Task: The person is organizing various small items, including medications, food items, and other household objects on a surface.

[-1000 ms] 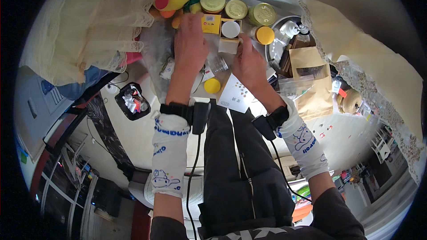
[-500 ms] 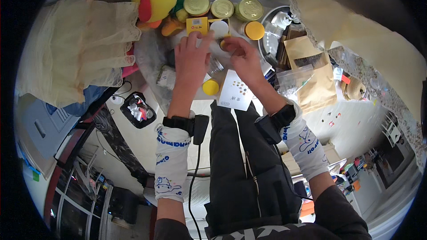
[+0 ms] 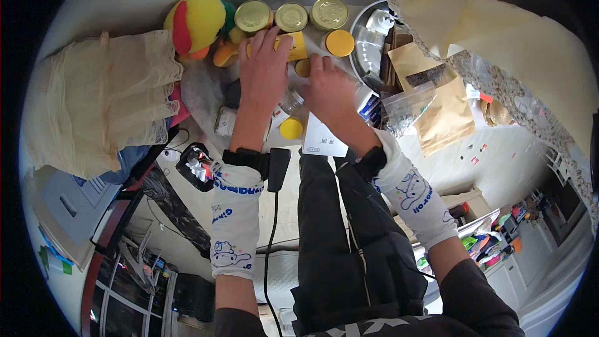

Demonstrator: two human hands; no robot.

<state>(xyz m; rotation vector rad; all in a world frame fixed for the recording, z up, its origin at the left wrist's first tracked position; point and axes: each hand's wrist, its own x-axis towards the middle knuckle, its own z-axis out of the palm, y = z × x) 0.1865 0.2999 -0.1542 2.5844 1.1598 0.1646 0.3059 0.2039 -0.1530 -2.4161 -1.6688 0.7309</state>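
Fingers of the left hand [image 3: 265,75] spread a little, slightly bent, laid across a yellow box [image 3: 299,46]; whether they grip it cannot be told, the thumb being hidden. Box long axis appears to run left to right, its right end clear of the fingers. Left hand is the nearer, directly over it; right hand [image 3: 332,90] lies to the near right, fingers curled, tips beside a small round brown-gold piece [image 3: 302,68]. Contact there, and any hold, uncertain: the right hand is blurred. Beyond the box: three gold-lidded cans [image 3: 291,17] in a row; to its right, a yellow-lidded jar [image 3: 340,43]. Nearer the body: yellow lid [image 3: 291,128], white card [image 3: 320,138].
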